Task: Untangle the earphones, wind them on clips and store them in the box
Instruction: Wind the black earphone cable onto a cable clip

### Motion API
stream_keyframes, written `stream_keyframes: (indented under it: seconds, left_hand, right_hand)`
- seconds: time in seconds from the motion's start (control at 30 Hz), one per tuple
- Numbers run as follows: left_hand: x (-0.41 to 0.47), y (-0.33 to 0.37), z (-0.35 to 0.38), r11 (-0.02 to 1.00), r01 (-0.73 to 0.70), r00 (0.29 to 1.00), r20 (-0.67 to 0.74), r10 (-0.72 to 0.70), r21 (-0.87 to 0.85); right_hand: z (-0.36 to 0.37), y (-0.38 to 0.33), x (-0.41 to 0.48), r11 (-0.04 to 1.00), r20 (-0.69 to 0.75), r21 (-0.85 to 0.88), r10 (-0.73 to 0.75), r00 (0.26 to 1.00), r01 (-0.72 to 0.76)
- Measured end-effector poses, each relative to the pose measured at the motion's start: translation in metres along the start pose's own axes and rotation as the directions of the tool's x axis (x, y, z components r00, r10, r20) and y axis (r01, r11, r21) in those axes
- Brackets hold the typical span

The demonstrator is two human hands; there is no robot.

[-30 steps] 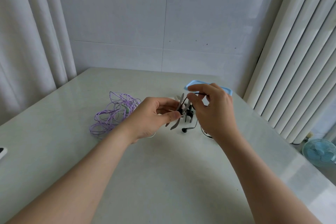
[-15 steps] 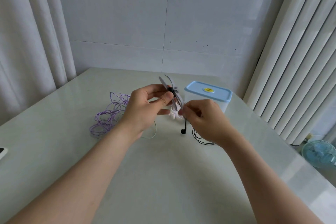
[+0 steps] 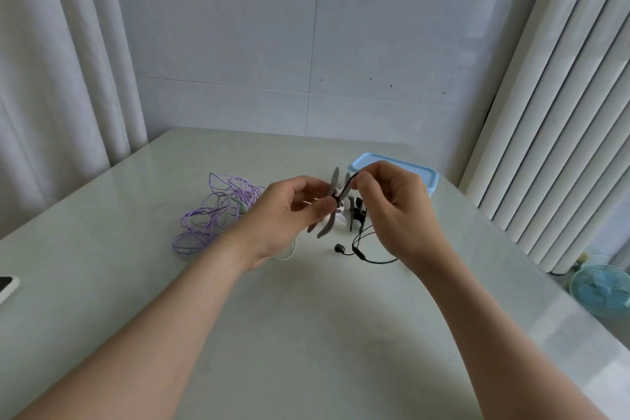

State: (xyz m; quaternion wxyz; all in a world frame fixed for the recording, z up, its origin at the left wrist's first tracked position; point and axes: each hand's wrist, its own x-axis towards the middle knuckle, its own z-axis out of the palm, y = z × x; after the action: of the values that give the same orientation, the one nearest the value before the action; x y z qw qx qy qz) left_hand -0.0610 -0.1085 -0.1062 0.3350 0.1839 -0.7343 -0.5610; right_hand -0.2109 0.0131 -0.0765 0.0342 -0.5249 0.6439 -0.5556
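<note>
My left hand (image 3: 286,215) pinches a grey winder clip (image 3: 332,204) upright above the table. My right hand (image 3: 395,211) pinches the black earphone cord (image 3: 347,186) and holds it taut against the clip's top. The rest of the black cord trails down to the table, ending in a black earbud (image 3: 339,248). A tangled heap of purple earphones (image 3: 218,211) lies left of my left hand. More clips, white and black (image 3: 356,213), lie behind my hands. The box with a light blue lid (image 3: 431,177) stands shut behind my right hand, partly hidden.
A pale green cord (image 3: 288,254) peeks out under my left wrist. A phone corner (image 3: 6,286) lies at the table's left edge. Curtains hang left, vertical blinds right, and a small blue fan (image 3: 601,290) sits on the floor beyond the table's right edge.
My right hand has gone from below the clip up to its top, carrying the black cord round it. The clip has tilted in my left hand, and the earbud now lies on the table.
</note>
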Motion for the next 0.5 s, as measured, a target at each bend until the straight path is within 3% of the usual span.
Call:
stream_keyframes:
  seconds: [0.23, 0.43, 0.5]
  left_hand:
    - [-0.001, -0.001, 0.004, 0.995, 0.026, 0.995, 0.091, -0.035, 0.098]
    - [0.0, -0.005, 0.004, 0.984, 0.017, 0.982, 0.182, -0.049, 0.177]
    - [0.0, -0.005, 0.006, 0.988, 0.0, 0.988, 0.152, -0.024, 0.157]
  right_hand:
    - [0.003, 0.013, 0.004, 0.952, -0.112, -0.302, -0.094, 0.989, 0.057]
    - [0.003, 0.026, 0.007, 0.916, -0.109, -0.384, -0.171, 0.979, 0.117]
    - [0.002, 0.03, 0.01, 0.909, -0.119, -0.407, -0.153, 0.981, 0.092]
